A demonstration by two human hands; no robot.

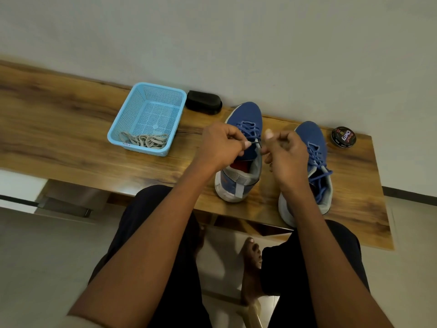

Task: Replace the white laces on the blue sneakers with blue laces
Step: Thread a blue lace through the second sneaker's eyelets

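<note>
Wooden bench (71, 129) against a plain wall.
My left hand (220, 145) and right hand (286, 152) pinch a blue lace (250, 131) on the twelve-o'clock sneaker (243, 147).

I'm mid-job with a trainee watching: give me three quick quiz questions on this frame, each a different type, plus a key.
1. True or false: the white laces lie inside the light blue basket.
2. Which sneaker are both hands working on? A) the left sneaker B) the right sneaker C) neither
3. Fill in: the round tin sits on the wooden table to the ____ of the right sneaker.

Key: 1 true. 2 A; the left hand and right hand pinch the blue lace ends over it. 3 right.
</note>
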